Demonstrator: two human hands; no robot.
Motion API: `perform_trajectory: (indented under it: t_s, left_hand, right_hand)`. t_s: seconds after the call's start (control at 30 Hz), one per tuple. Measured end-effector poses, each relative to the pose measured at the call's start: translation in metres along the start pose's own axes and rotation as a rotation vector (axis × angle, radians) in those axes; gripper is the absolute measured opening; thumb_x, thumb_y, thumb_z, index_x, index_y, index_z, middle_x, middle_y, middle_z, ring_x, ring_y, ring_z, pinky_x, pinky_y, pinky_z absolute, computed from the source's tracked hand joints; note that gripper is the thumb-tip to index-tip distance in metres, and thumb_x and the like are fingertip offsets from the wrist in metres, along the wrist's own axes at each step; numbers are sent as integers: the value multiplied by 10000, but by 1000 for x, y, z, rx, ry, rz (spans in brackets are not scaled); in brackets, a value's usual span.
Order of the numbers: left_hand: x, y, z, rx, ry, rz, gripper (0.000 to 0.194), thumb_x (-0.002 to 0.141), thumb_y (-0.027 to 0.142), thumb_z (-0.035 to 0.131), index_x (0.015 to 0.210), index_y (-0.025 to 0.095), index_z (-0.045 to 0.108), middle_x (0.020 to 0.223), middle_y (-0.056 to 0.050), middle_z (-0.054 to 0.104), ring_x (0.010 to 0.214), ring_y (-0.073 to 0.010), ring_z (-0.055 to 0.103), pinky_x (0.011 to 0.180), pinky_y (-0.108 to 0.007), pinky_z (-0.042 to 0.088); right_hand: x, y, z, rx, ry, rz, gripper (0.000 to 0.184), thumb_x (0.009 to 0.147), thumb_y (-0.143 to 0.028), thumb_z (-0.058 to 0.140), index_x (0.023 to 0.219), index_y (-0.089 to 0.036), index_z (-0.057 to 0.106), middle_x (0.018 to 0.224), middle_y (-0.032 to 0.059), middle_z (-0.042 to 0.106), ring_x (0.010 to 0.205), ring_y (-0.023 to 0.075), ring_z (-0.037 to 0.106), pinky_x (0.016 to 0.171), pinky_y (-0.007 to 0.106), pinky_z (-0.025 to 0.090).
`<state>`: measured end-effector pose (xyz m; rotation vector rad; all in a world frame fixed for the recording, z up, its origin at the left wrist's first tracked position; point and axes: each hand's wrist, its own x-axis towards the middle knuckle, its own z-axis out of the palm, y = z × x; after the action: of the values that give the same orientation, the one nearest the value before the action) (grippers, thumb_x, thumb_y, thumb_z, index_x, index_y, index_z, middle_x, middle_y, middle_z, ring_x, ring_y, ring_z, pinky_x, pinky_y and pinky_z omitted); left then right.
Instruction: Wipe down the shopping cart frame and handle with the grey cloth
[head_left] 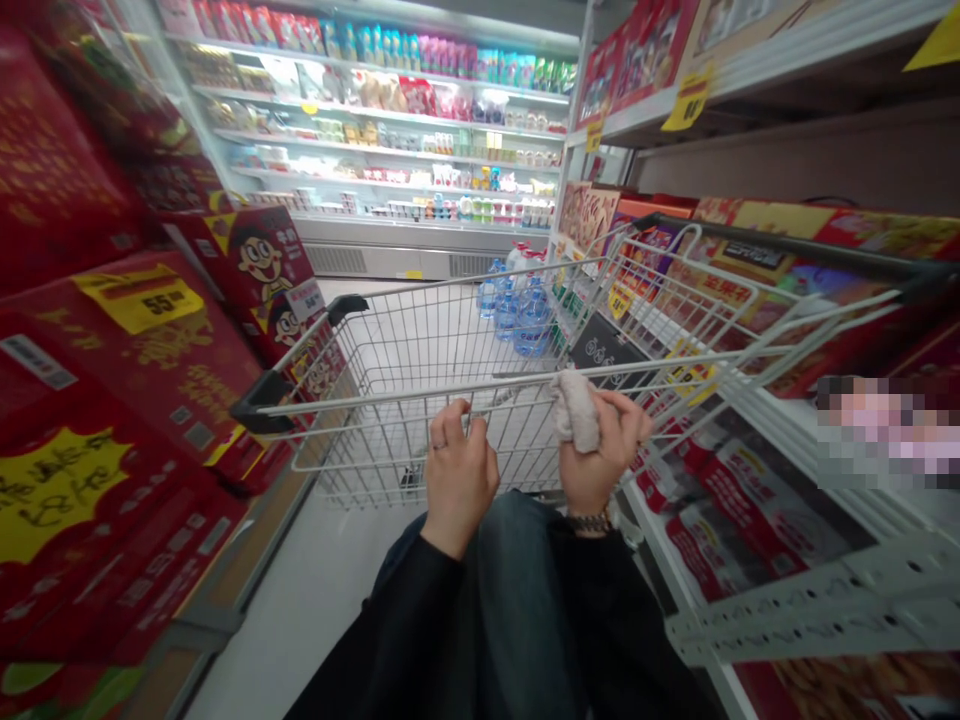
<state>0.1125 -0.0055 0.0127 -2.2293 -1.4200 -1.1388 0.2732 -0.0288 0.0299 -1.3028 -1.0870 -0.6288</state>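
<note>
A wire shopping cart (397, 399) with black corner pieces stands crosswise before me, its basket bare in the part I see. My left hand (461, 465), a ring on one finger, has its fingers curled at the near wire side, just below the top rail. Bunched in my right hand (600, 460) is a greyish-white cloth (576, 412), pressed against the same rail further right. A dark watch or bracelet (591, 523) circles the right wrist. My fingertips are partly hidden behind the wires and the cloth.
Red gift boxes (150, 350) with yellow price tags are stacked on the left. Shelves (780, 470) of boxed goods line the right side, close to the cart. Large blue water bottles (531, 318) stand on the floor ahead, before a lit refrigerated display (390, 225).
</note>
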Motion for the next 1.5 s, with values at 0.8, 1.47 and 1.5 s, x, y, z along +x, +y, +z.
perform_trajectory:
  t_s: [0.8,1.47,1.5]
  left_hand:
    - [-1,-2,8,-11,82,-10,134,849,96,566,940,160,642,1359,-189,468,1305,-368,430,936,-490,543]
    - [0,2,9,68,61,-47,105,875,138,578,941,148,659,1354,-189,450,1318,-374,404,833,-419,578]
    - [0,2,9,70,61,-48,106,877,140,575,942,148,658,1352,-188,452,1319,-373,405,816,-406,578]
  right_hand:
    - [26,46,-21,-72,-9,-23,307,817,-256,605,1110,-194,672,1083,102,617,1027,277,570,972,496,408]
    - [34,63,-28,-39,-3,-54,195,826,-269,651,1007,-197,663,1042,83,649,998,257,578,917,436,425]
    - [32,62,-29,-16,-64,-87,209,826,-264,654,1025,-201,665,1054,82,655,1010,255,582,918,432,430]
